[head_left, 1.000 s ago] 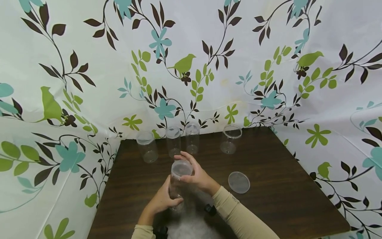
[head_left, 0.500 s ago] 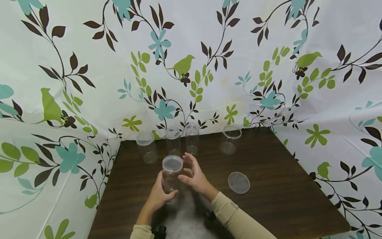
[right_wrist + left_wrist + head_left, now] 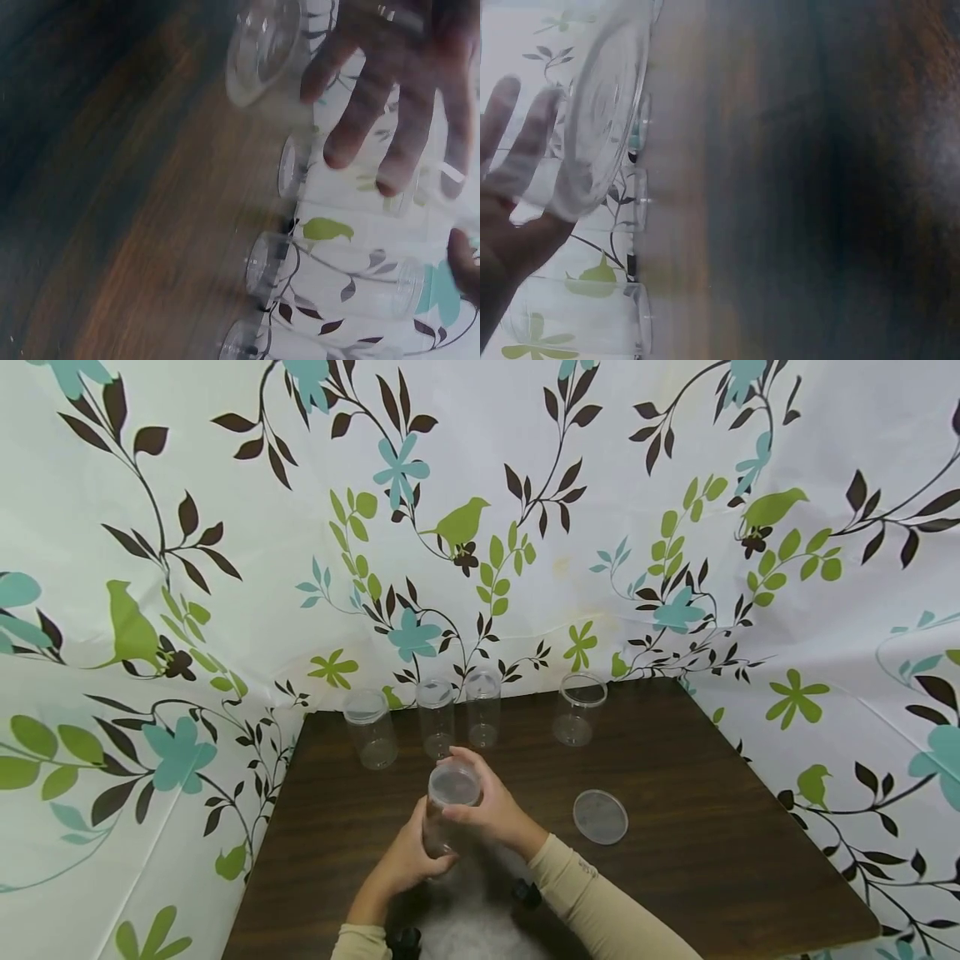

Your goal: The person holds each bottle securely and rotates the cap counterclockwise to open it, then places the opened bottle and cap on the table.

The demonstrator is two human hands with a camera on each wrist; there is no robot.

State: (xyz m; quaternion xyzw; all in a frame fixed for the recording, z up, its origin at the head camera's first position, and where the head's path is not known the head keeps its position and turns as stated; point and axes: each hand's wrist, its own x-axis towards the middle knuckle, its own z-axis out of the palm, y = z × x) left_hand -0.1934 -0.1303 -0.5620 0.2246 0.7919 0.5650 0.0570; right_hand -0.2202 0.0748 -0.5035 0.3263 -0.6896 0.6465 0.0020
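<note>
Back left, a lidded jar (image 3: 377, 735), clear and straight-sided. Then the left hand (image 3: 408, 852), fingers and thumb curled round the lower body of the held jar (image 3: 441, 835) — smooth transparent cylinder, long axis near upright, directly between the two hands over the dark wood-grain tabletop (image 3: 697, 827); cannot tell if its base touches. Behind it, a pair of slim jars (image 3: 437, 718), same clear stuff. Right hand (image 3: 498, 810) sits higher, thumb and fingers round the cloudy circular lid (image 3: 454, 785), so nearer the jar's top, the left nearer its base. Farther right, a ring-rimmed jar (image 3: 577, 714) — seemingly lidless; closer in, a loose flat disc (image 3: 600, 817), frosted, thin-edged, apart from the right hand
</note>
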